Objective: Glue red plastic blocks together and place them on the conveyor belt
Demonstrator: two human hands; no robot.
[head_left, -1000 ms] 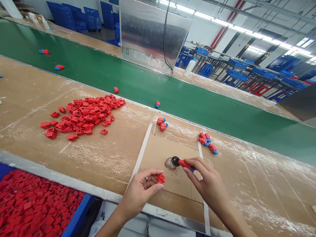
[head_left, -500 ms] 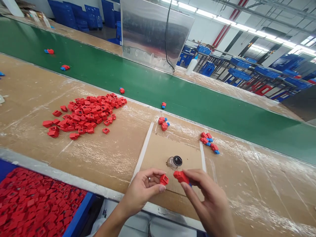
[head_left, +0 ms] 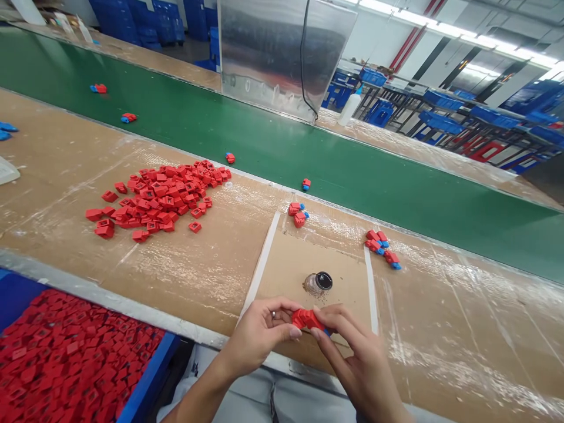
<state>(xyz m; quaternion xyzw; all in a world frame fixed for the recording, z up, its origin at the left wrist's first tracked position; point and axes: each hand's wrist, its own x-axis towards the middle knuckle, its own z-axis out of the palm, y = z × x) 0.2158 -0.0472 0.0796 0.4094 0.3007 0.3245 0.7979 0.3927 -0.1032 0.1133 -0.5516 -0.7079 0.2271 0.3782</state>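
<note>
Left hand (head_left: 259, 333) clamped on a small red block (head_left: 298, 318); right hand (head_left: 359, 351) clamped on a red-and-blue piece (head_left: 313, 321). Parts meet above the surface (head_left: 211, 258), near a black-topped round container (head_left: 319, 283).

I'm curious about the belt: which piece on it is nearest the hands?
The rightmost piece on the green belt; the other three lie farther left, farther from the left hand and right hand.

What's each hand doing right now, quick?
Left hand: closed, holding a small red block.
Right hand: closed, holding a red-and-blue piece.
</note>
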